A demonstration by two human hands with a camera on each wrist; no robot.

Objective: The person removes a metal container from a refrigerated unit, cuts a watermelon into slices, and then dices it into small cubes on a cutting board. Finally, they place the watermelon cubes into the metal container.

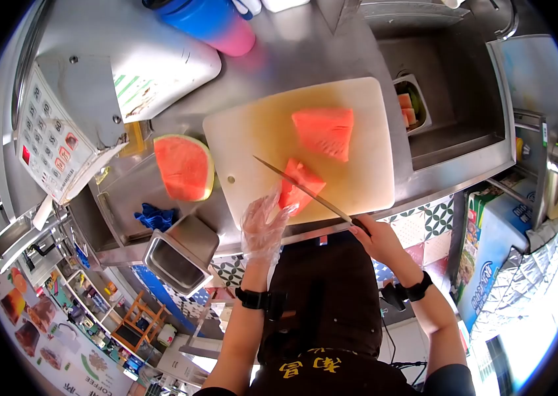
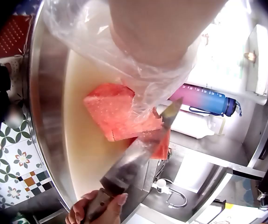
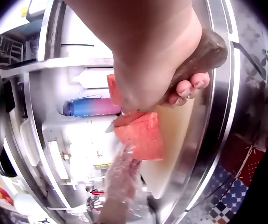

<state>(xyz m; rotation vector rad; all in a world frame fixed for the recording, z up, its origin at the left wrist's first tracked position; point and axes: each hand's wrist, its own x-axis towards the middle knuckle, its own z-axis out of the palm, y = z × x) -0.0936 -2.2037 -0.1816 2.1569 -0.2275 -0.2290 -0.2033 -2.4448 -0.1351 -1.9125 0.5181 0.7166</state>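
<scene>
On the white cutting board (image 1: pixel 259 132) lies a piece of peeled watermelon (image 1: pixel 307 178), its red flesh facing up. My left hand (image 1: pixel 264 221), in a loose clear plastic glove, holds this piece at its near left side; the glove's folds partly hide the fingers. In the left wrist view the glove (image 2: pixel 143 79) covers the piece's upper end. My bare right hand (image 1: pixel 379 241) grips the dark handle of a kitchen knife (image 1: pixel 318 199). The long blade lies across the piece, tip pointing to the far left. A larger watermelon chunk (image 1: pixel 326 132) sits farther back on the board.
Left of the board is a cut watermelon with rind (image 1: pixel 183 168). A metal container (image 1: pixel 183 257) stands at the counter's front left, near a blue cloth (image 1: pixel 155 216). A blue-pink bottle (image 1: pixel 213 26) is at the back. The sink (image 1: pixel 457 92) at right holds a tub (image 1: pixel 424 105) with fruit pieces.
</scene>
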